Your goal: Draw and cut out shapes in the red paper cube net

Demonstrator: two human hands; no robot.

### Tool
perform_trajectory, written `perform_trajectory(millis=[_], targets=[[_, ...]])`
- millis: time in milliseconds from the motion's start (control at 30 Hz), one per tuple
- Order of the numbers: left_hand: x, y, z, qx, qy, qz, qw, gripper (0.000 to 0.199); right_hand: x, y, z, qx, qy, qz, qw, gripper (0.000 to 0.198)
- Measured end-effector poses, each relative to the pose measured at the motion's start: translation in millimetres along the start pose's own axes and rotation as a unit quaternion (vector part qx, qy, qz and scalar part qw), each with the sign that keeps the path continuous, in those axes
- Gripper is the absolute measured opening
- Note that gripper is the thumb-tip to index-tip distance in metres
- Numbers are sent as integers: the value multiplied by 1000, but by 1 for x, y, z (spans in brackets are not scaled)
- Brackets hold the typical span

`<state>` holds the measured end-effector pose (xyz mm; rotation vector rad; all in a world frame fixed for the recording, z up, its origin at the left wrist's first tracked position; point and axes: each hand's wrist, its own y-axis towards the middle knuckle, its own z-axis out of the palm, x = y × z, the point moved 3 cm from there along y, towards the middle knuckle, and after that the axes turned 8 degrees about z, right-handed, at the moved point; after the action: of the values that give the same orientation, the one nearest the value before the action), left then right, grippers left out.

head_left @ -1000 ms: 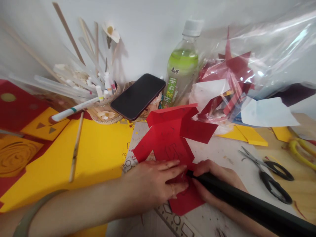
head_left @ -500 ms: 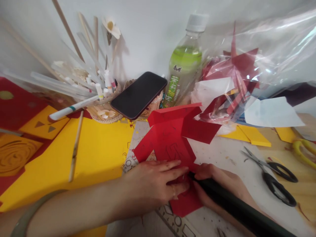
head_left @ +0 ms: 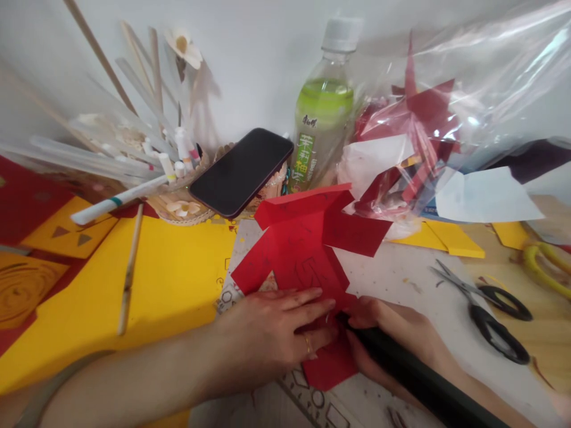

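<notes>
View shift: everything, hands included, sits slightly further left than half a second ago; against the paper, both hands look about the same.
Red paper (head_left: pixel 301 238): centre to lower centre of frame, flaps spread, lines drawn on it.
Left hand (head_left: pixel 276 327): my fingers lie extended and spread, palm down, pressing the lower part of the paper.
Right hand (head_left: pixel 392 327): fingers closed round a black pen-like tool (head_left: pixel 410 368), which runs off at lower right; can't tell if the tip touches paper.
Tip risk: it sits right beside my left fingertips; a slip leftward would catch or mark them.
Paper risk: if my left hand presses too lightly, tool drag could twist the sheet; too hard could crease it.
Flap risk: raised upper flaps aren't held, so a turn could bump the bottle (head_left: pixel 321 119).
Scissors (head_left: pixel 467 295): right of frame, open blades, clear of my hands.
</notes>
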<state>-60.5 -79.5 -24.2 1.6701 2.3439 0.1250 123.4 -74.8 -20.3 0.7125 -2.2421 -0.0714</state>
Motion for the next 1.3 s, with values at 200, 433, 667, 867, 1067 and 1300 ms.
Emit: perform_trajectory(millis=[200,433,667,867,1067,1300], targets=[[0,0,1,-23,9,-6,1000,24,0,-1,0,4,9,-2,1000,20],[1,0,-2,-5,15,0,1000,25,3,0,0,10,7,-6,1000,21],[0,-1,-3,-3,24,4,1000,28,4,-1,1,19,27,-11,999,23],[0,-1,0,-6,25,0,1000,28,4,-1,1,30,18,-11,999,26],[7,-1,-2,36,-35,15,999,38,0,-3,-4,15,36,46,998,19],[5,7,-3,31,12,-7,999,49,-9,6,-38,-71,61,215,972,16]])
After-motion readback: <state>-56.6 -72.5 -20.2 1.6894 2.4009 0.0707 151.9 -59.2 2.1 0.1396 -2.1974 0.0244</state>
